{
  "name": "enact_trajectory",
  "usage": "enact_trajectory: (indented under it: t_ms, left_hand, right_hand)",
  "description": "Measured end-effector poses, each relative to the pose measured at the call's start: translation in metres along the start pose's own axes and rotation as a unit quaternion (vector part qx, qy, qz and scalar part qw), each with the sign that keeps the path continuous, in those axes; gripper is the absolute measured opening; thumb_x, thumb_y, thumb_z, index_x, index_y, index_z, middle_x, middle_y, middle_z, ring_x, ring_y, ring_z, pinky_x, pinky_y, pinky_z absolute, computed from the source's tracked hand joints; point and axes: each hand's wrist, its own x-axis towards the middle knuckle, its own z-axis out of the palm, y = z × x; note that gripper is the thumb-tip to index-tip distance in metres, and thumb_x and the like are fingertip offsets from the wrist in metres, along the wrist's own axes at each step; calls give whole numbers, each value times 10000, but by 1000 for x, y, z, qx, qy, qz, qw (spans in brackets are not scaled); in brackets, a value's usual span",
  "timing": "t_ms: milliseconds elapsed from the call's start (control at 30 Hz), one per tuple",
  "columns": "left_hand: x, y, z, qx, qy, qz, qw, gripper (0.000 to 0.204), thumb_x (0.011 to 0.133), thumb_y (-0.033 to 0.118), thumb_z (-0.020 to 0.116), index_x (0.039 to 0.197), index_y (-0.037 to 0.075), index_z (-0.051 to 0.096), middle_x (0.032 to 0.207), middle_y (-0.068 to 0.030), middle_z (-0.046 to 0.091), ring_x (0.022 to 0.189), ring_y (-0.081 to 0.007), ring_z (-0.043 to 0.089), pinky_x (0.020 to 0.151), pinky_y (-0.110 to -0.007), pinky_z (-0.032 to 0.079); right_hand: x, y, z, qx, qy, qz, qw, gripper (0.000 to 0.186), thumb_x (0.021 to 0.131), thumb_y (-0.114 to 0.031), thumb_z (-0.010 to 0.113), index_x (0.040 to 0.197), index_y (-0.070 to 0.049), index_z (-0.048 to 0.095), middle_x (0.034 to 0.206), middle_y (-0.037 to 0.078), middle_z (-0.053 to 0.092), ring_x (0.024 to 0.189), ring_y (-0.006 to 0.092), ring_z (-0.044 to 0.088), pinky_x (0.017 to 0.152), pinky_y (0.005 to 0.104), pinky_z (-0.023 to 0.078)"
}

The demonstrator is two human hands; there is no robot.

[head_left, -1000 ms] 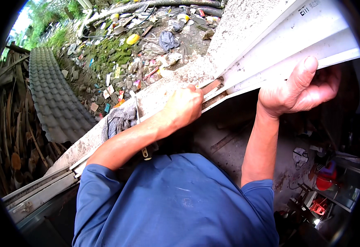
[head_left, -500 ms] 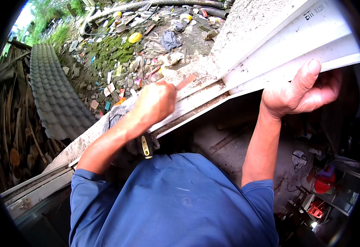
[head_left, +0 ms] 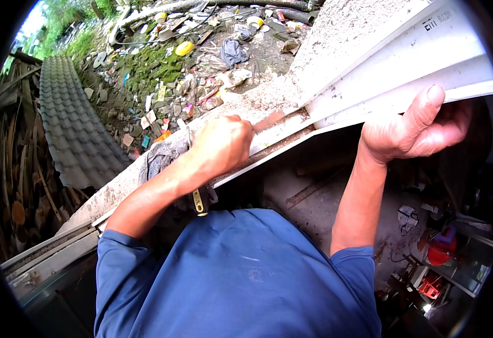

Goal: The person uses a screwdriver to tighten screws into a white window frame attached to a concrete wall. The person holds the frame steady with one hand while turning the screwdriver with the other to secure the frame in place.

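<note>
My left hand is closed round a scraper, its grip hidden in my fist. The flat reddish-brown scraper blade points right, along the dirty track of a white window frame, close to the corner. Beneath my left forearm a crumpled grey cloth hangs over the sill. A screwdriver with a yellow and black handle sticks out below that forearm. My right hand is at the lower edge of the frame's white upright, thumb raised away from loosely curled fingers, with nothing seen in it.
Outside the window, rubbish and stones litter mossy ground. A grey ribbed roof sheet runs along the left beside stacked wood. Rough wall adjoins the frame. Indoors at lower right are a red bucket and assorted clutter.
My left hand has shifted a little right along the track, and the scraper blade now lies nearer the frame corner. My right hand has barely moved.
</note>
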Motion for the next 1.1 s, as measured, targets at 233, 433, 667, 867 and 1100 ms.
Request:
enact_trajectory:
  t_ms: [233, 433, 667, 867, 1100]
  left_hand:
    - [12, 13, 30, 51, -46, 13, 998, 72, 816, 93, 654, 779, 33, 673, 812, -190, 678, 678, -416, 695, 660, -515, 588]
    - [30, 19, 37, 70, -72, 19, 995, 67, 783, 80, 648, 761, 24, 676, 792, -201, 684, 678, -408, 705, 640, -505, 589]
    - [40, 13, 58, 24, -31, 41, 998, 76, 805, 65, 624, 773, 17, 673, 756, -203, 671, 668, -420, 693, 620, -512, 586]
    - [36, 17, 58, 4, -3, 34, 999, 69, 836, 63, 627, 817, 0, 649, 773, -210, 658, 649, -436, 675, 608, -522, 581]
    - [33, 16, 56, 2, 5, 31, 1000, 81, 850, 85, 642, 847, 5, 638, 781, -207, 641, 644, -442, 670, 606, -532, 575]
  right_hand:
    - [0, 0, -1, -2, -5, 1, 1000, 606, 989, -249, 711, 1391, 81, 402, 1288, 232, 564, 1160, 259, 556, 1032, 407, 449]
    - [0, 3, 0, 15, -5, -15, 1000, 564, 1002, -212, 689, 1373, 97, 399, 1297, 258, 558, 1159, 277, 576, 1020, 416, 484]
    - [1, 7, 0, 14, -9, -35, 999, 585, 996, -220, 693, 1369, 114, 393, 1317, 286, 545, 1175, 299, 581, 1009, 431, 511]
    - [2, 8, -2, 13, -11, -38, 999, 599, 983, -228, 705, 1350, 138, 405, 1283, 304, 567, 1135, 305, 607, 970, 431, 539]
    - [2, 6, 2, 17, 2, -37, 999, 611, 975, -233, 715, 1346, 142, 408, 1275, 306, 568, 1130, 306, 610, 961, 427, 545]
